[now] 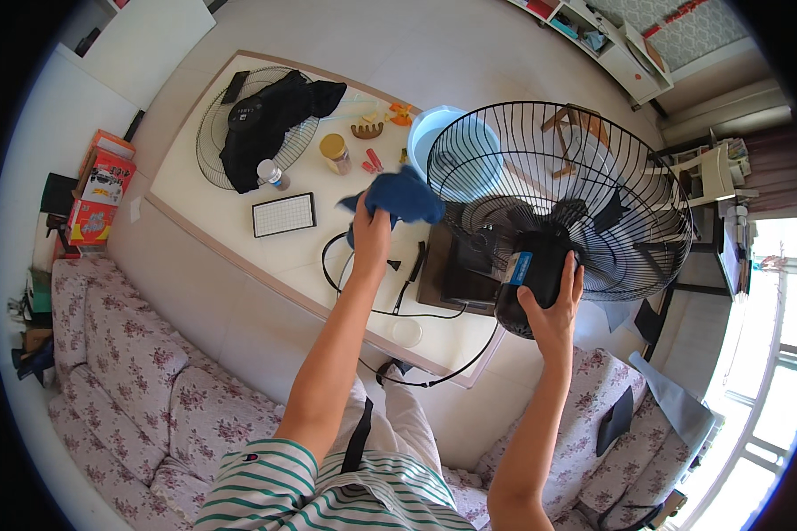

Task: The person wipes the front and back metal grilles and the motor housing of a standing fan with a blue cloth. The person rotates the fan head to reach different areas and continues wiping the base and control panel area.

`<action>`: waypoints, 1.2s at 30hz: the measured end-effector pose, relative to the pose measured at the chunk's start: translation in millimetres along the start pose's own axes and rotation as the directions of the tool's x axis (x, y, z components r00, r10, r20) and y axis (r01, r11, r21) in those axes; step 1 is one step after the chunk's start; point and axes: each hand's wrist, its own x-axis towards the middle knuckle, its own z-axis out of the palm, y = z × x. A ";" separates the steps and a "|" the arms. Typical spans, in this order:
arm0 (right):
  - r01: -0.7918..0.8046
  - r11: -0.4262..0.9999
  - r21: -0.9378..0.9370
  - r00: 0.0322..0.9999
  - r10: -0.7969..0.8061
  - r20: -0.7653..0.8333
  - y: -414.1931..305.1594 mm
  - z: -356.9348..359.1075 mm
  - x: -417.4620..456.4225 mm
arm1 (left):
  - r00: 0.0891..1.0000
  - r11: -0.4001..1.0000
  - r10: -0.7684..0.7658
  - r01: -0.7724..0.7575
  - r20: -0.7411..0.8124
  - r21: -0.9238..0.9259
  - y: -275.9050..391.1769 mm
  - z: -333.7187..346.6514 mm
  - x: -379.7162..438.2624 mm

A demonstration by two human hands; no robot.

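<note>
My left hand [373, 235] grips a blue cloth [402, 196], bunched up and slightly blurred, above the table [232, 235]. My right hand [554, 299] is wrapped around the black motor housing [538, 279] of an electric fan, with the thumb on the near side and the fingers over the right side. The fan's black wire cage [664, 172] spreads out beyond the housing and partly covers a light blue basin [438, 123]. The cloth is close to the left edge of the cage. A black power cord [438, 315] loops over the table and past its near edge.
A round wire grille [206, 143] lies at the table's far left with a black cloth [265, 126] on it. Nearby are a yellow-lidded jar [335, 151], a small clear jar [272, 174], a white gridded tray [283, 215] and a brown hair claw [366, 131]. Floral sofas [126, 372] flank me.
</note>
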 end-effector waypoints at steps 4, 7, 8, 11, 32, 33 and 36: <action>0.020 1.000 -0.020 1.000 -0.020 -0.022 0.4 2.7 -1.5 | 0.993 0.977 -0.113 0.115 0.020 -0.181 19.2 31.3 1.4; -0.015 1.000 -0.006 1.000 0.015 -0.026 -1.4 2.4 -2.4 | 0.963 0.968 0.187 -0.148 0.192 -0.202 22.1 62.3 2.5; -0.041 0.999 0.004 0.999 0.041 -0.024 -3.9 1.9 -2.8 | 0.959 0.976 0.179 -0.146 0.220 -0.159 22.1 72.8 -3.1; -0.017 1.000 0.000 0.999 0.017 -0.033 -5.8 4.5 -3.4 | 0.903 0.921 0.377 -0.389 0.208 0.020 -8.7 82.5 6.2; -0.049 0.997 -0.063 0.995 0.043 -0.090 -11.9 11.7 -5.4 | 0.724 0.664 0.669 -0.683 0.168 0.304 -60.5 118.5 -20.8; -0.043 0.997 -0.061 0.995 0.037 -0.097 -9.7 12.7 -5.8 | 0.736 0.671 0.658 -0.668 0.157 0.322 -63.6 124.8 -28.9; -0.017 0.998 -0.054 0.994 0.011 -0.113 -4.3 14.7 -6.6 | 0.769 0.698 0.620 -0.631 0.154 0.338 -70.3 124.9 -45.0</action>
